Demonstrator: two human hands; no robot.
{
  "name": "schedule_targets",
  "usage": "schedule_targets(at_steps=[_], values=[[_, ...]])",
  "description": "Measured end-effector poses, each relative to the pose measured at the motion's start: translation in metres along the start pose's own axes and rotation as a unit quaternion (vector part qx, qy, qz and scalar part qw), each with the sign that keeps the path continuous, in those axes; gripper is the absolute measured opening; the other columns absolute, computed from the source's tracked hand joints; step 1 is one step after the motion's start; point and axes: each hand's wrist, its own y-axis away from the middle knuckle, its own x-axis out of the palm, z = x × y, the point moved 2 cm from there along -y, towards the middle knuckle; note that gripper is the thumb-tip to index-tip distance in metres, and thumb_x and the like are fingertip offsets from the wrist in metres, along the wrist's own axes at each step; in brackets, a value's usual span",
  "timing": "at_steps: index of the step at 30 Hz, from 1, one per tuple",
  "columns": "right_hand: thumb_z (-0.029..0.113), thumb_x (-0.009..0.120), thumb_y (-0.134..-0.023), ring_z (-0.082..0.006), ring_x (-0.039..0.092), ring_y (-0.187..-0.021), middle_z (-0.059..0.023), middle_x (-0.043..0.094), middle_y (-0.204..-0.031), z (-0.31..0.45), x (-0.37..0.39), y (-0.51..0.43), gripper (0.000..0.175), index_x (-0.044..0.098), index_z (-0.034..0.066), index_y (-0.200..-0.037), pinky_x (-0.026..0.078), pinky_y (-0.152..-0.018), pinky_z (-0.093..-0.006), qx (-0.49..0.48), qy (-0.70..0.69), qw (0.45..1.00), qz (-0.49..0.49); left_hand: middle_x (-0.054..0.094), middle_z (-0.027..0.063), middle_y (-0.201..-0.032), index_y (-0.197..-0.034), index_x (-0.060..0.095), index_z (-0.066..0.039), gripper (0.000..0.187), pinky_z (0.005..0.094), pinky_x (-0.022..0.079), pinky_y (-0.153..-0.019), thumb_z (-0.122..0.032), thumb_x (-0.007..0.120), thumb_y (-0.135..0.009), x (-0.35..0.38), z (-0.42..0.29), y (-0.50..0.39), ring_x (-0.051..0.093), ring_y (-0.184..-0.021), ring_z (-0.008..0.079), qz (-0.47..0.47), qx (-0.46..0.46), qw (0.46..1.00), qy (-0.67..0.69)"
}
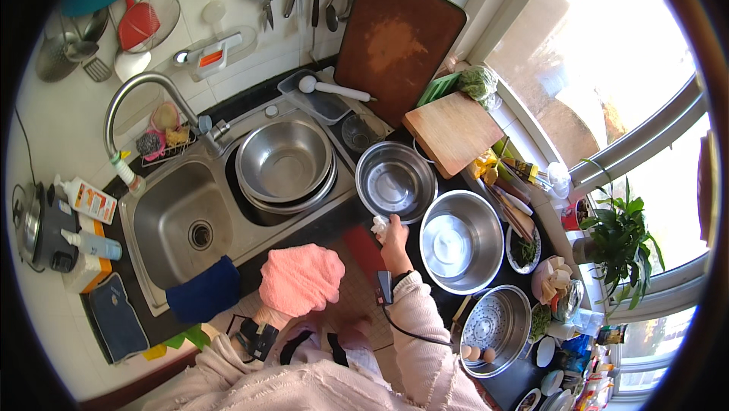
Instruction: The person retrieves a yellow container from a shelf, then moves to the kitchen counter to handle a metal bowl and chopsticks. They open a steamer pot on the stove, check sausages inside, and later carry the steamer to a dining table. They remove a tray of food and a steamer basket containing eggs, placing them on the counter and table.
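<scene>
A pink cloth (302,280) covers my left hand (273,316), which holds it in front of the sink counter; the fingers are hidden beneath it. My right hand (394,244) grips a crumpled white tissue or cloth (380,225) at the counter edge, just below a steel bowl (396,180). To the right of that hand stands a deeper steel pot (462,243). A steamer pot (495,331) with a perforated insert holds several eggs (488,355) at lower right. Two nested steel basins (283,161) rest over the right sink bowl.
The left sink basin (176,223) has a curved faucet (145,77) above it. A dark blue cloth (205,291) hangs over its front edge. A wooden cutting board (455,132), a large brown board (398,40) and a glass bowl (363,132) are at the back right.
</scene>
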Motion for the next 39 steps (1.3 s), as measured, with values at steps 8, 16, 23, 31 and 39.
schedule_targets(at_steps=[8, 16, 23, 31, 39], values=[[0.018, 0.052, -0.086, -0.0205, 0.059, -0.050, -0.0115, 0.065, -0.068, -0.010, -0.003, 0.037, 0.024, 0.062, -0.0035, -0.084, 0.041, -0.043, -0.0316, -0.052, 0.004, 0.998, -0.022, 0.069, 0.0128, -0.078, -0.079, 0.065, 0.005, 0.013, 0.0285, 0.051, -0.060, -0.003, 0.068, -0.070, -0.004, -0.009, -0.012, 0.064, -0.068, 0.0192, 0.085, -0.041, 0.968, -0.234], [0.014, 0.052, -0.089, -0.0185, 0.062, -0.054, -0.0099, 0.066, -0.071, -0.032, -0.014, 0.104, 0.022, 0.064, -0.0048, -0.087, 0.045, -0.044, -0.0301, -0.016, 0.013, 0.998, 0.063, 0.064, 0.0029, -0.101, -0.100, 0.061, -0.014, 0.023, 0.0339, 0.049, -0.082, -0.029, 0.060, -0.083, 0.037, 0.004, 0.000, 0.061, -0.097, 0.0235, 0.174, 0.139, 0.852, -0.474], [0.018, 0.053, -0.087, -0.0167, 0.063, -0.077, -0.0097, 0.068, -0.086, -0.027, -0.076, 0.202, 0.030, 0.065, -0.0065, -0.101, 0.050, -0.070, -0.0322, -0.049, 0.011, 0.990, 0.133, 0.052, 0.0073, -0.132, -0.130, 0.047, -0.009, 0.066, 0.0486, 0.037, -0.097, -0.060, 0.045, -0.088, 0.054, 0.060, 0.062, 0.049, -0.117, 0.0250, 0.243, -0.025, 0.952, -0.184], [0.017, 0.052, -0.087, -0.0177, 0.062, -0.090, -0.0119, 0.069, -0.098, -0.027, -0.205, 0.324, 0.033, 0.062, -0.0049, -0.110, 0.050, -0.082, -0.0336, -0.138, 0.031, 0.990, -0.013, 0.030, 0.0153, -0.155, -0.149, 0.027, -0.006, 0.085, 0.0528, 0.020, -0.115, -0.069, 0.025, -0.093, 0.140, 0.048, 0.138, 0.031, -0.140, 0.0377, 0.319, -0.440, 0.715, 0.440], [0.023, 0.058, -0.088, -0.0173, 0.063, -0.081, -0.0123, 0.069, -0.088, -0.073, -0.345, 0.431, 0.033, 0.064, -0.0057, -0.101, 0.052, -0.073, -0.0354, -0.099, 0.053, 0.957, -0.266, 0.058, 0.0035, -0.131, -0.134, 0.044, -0.004, 0.063, 0.0305, 0.039, -0.107, -0.051, 0.050, -0.093, 0.278, 0.020, 0.227, 0.053, -0.121, 0.0132, 0.511, -0.382, 0.672, 0.376]])
